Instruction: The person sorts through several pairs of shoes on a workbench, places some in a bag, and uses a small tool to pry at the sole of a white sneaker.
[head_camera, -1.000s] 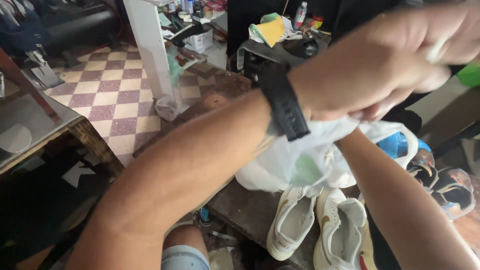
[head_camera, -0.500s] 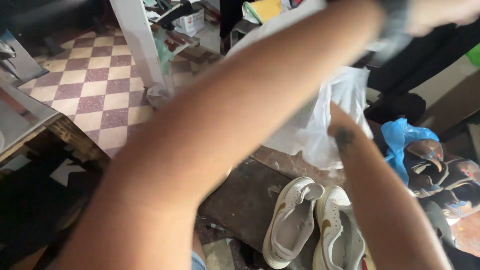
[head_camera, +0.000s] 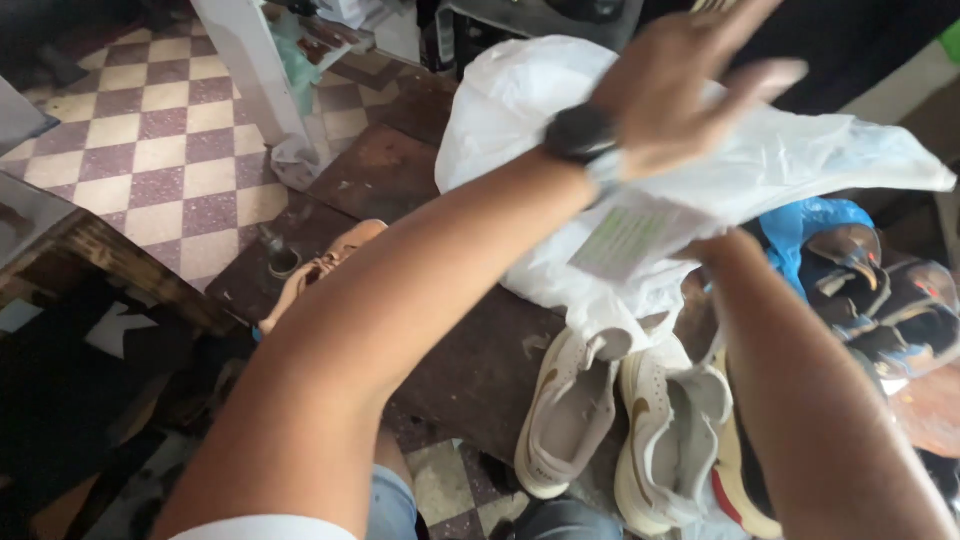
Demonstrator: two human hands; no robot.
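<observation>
Head view: the left hand [head_camera: 690, 85], fingers spread apart, presses the white plastic bag [head_camera: 600, 130] held above the dark surface [head_camera: 470, 370]. Right hand hidden; grip cannot be told. Risk: the thin bag may slip onto the white sneakers [head_camera: 620, 430] at the near edge.
</observation>
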